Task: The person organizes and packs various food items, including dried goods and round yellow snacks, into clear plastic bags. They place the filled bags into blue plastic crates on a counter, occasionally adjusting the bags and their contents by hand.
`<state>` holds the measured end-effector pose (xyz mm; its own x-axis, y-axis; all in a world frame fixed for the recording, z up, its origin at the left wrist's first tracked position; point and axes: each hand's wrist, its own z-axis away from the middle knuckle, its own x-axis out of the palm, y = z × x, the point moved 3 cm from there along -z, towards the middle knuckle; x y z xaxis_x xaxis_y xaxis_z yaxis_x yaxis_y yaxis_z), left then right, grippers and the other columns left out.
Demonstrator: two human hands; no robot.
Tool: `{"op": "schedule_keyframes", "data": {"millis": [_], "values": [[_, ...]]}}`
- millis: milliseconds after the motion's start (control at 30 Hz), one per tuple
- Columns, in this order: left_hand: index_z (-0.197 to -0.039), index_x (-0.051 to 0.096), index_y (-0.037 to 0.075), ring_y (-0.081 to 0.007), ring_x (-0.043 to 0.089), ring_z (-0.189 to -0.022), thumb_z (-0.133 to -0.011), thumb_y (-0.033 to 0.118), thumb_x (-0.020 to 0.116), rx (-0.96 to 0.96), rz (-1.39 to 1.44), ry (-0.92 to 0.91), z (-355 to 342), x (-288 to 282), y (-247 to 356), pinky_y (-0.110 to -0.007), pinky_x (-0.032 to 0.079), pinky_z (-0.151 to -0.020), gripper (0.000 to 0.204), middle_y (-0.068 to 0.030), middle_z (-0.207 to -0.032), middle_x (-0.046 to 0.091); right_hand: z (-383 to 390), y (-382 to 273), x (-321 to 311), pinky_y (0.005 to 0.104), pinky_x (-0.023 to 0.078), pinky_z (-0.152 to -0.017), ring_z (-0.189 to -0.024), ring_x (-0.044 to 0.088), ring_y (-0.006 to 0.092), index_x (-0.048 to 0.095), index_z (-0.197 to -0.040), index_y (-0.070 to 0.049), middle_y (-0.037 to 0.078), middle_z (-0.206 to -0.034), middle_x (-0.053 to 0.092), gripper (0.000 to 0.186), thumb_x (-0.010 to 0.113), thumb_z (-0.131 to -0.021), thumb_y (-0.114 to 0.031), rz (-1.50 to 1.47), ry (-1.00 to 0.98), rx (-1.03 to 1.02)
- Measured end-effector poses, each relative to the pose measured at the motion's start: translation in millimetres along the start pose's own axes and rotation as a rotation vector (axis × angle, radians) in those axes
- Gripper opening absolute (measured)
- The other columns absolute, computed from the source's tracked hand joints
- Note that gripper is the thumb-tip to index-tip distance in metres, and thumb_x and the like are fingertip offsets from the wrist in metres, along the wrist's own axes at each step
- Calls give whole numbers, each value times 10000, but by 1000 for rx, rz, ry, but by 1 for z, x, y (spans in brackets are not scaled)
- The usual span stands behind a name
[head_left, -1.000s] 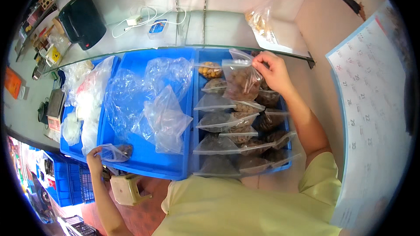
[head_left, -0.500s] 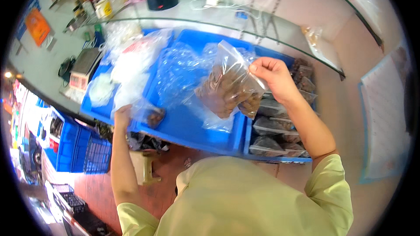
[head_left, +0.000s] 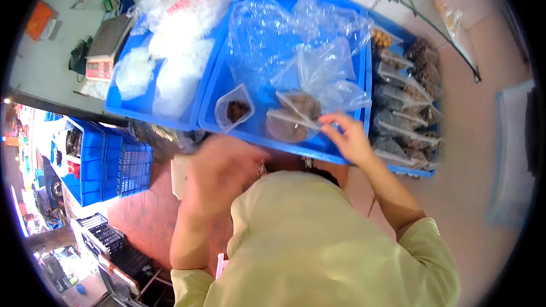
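Note:
Low over the front of the middle blue tray (head_left: 187,115), my right hand (head_left: 350,136) pinches the strip edge of a clear zip bag (head_left: 284,126) with brown contents. Behind that bag lies a second brown-filled zip bag (head_left: 304,104), touching it. To their left sits a small clear bag (head_left: 234,109), its mouth spread, with dark brown pieces inside. My left hand (head_left: 236,159) is in front of the tray edge near my body, smeared by motion, so its fingers do not show clearly. Crumpled clear plastic bags (head_left: 267,34) cover the tray's back part.
White plastic bags (head_left: 185,51) fill the left blue tray. At right, a blue bin holds several filled zip bags (head_left: 398,119) in rows. A scale (head_left: 105,51) stands at far left; blue crates (head_left: 91,162) are lower left. A glass shelf (head_left: 421,17) overhangs the right back.
My right hand has lowered the brown-filled zip bags from mid-air into the tray. My left hand has left the small bag and moved right, toward my body. The view has shifted downward.

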<state>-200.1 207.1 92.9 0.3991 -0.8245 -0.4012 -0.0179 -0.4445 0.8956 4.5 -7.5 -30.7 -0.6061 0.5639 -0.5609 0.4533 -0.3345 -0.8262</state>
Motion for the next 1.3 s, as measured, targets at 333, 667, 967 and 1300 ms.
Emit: {"op": "schedule_keyframes", "data": {"millis": [333,667,967,1300], "values": [[-911,675,-47,-216,664,-772,-857,41,564,592,399,14,29,-26,35,-276,522,-677,152,-138,-957,696,0,8,-47,244,457,-778,-852,567,86,669,-961,-9,4,-875,644,90,635,-945,-91,213,438,249],[-1157,679,104,-361,606,-1093,-847,73,630,-255,-461,47,-31,67,-150,-425,521,-894,316,-165,-1279,586,-62,-69,43,423,491,-775,-813,608,328,654,-883,-79,114,-858,630,92,700,-846,-150,318,225,-305],[-1228,643,38,-351,600,-1097,-828,-43,531,-341,-209,118,-30,-46,-217,-371,473,-936,424,-204,-1221,614,-69,-58,-5,377,514,-741,-833,663,281,668,-932,-50,129,-875,679,139,677,-903,-185,223,240,5],[-928,677,48,-360,599,-985,-859,122,665,179,-313,167,-67,45,-92,-434,482,-863,101,-140,-979,648,-72,-21,32,427,504,-786,-776,653,331,685,-804,-68,133,-810,675,129,706,-806,-195,547,-50,-97]]}}
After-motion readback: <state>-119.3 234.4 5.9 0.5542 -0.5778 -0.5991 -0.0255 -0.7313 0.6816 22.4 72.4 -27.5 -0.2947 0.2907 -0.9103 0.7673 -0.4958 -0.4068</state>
